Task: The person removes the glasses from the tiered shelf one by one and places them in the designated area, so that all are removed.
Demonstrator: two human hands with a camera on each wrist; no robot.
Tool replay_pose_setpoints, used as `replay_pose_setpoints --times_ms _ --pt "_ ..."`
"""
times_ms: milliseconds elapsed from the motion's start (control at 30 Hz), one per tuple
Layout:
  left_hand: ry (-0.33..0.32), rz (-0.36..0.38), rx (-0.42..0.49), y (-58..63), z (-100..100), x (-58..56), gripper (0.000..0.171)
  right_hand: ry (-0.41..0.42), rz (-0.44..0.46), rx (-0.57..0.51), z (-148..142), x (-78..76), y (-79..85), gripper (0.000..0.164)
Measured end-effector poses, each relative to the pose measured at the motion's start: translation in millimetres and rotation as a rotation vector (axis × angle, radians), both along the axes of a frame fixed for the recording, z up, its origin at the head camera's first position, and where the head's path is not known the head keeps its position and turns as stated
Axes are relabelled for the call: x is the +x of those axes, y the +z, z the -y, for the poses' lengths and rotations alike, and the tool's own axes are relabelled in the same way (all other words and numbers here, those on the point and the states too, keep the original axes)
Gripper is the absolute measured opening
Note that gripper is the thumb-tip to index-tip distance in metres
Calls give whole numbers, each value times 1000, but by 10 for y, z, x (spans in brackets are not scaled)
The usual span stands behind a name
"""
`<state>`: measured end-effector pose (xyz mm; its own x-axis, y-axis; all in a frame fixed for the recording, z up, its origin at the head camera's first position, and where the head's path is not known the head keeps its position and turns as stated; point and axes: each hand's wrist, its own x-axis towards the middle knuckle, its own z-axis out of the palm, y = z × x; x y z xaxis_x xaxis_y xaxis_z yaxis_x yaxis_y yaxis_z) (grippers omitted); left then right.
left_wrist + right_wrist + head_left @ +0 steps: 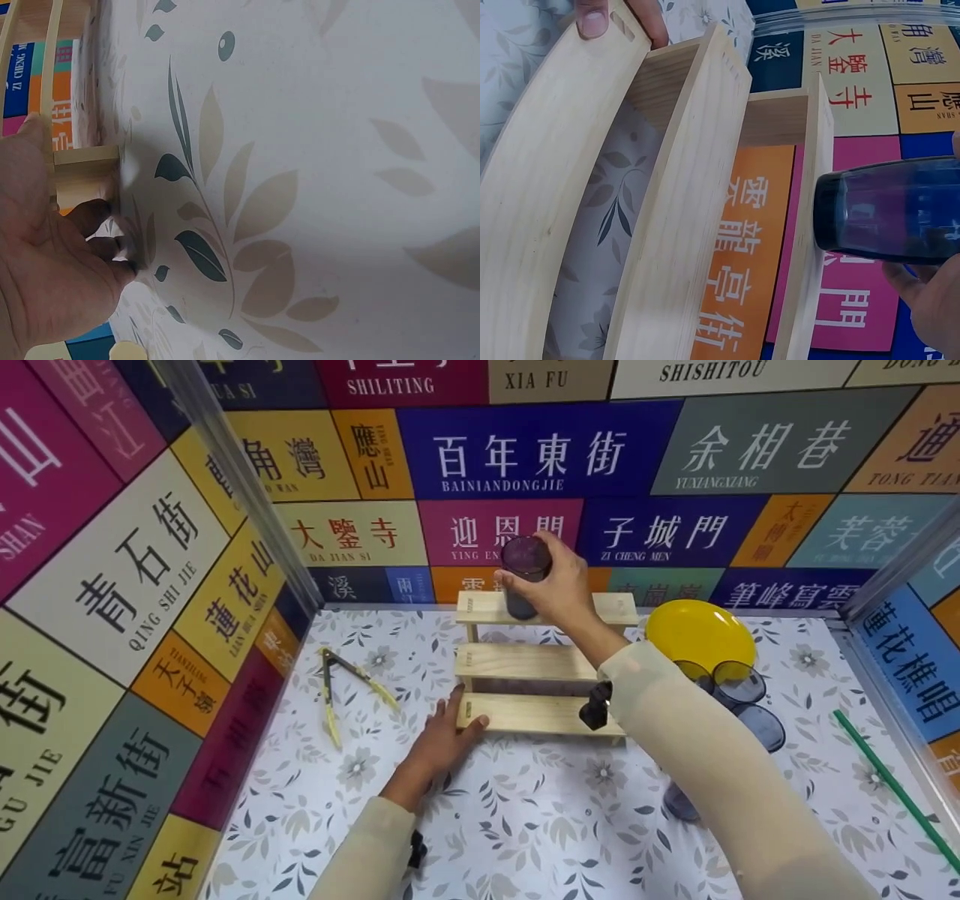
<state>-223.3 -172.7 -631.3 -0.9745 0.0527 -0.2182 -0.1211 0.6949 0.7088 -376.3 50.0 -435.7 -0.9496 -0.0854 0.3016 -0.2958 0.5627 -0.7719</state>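
A three-tier wooden step rack [532, 661] stands in the middle of the table. My right hand [561, 589] holds a dark tinted drinking glass [519, 598] upright over the left part of the top tier. In the right wrist view the base of the glass [885, 210] meets or nearly meets the top board; I cannot tell which. My left hand [441, 737] grips the left end of the lowest tier, thumb on top. In the left wrist view this hand [60, 277] is beside the rack's end, with several fingertips near the tablecloth.
Right of the rack lies a yellow plate [701, 636], with tinted glasses [739, 682] in front of it. Another glass [681, 802] is partly behind my right sleeve. A V-shaped yellow-and-black tool [361, 679] lies left, a green stick [892, 780] far right. Printed panels wall the table.
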Motion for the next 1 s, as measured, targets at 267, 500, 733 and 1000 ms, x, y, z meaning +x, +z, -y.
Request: replay_pose_setpoints --times_ms 267,500,733,1000 --pt "4 8 8 11 -2 2 92 -30 -114 51 -185 47 -1 92" --pt "4 -9 14 14 0 7 92 -18 -149 49 -377 89 18 87" --pt "-3 -15 12 43 -14 -1 90 -35 -143 51 -671 154 59 89" --pt "8 0 12 58 -15 32 91 -62 -163 82 -1008 268 62 91"
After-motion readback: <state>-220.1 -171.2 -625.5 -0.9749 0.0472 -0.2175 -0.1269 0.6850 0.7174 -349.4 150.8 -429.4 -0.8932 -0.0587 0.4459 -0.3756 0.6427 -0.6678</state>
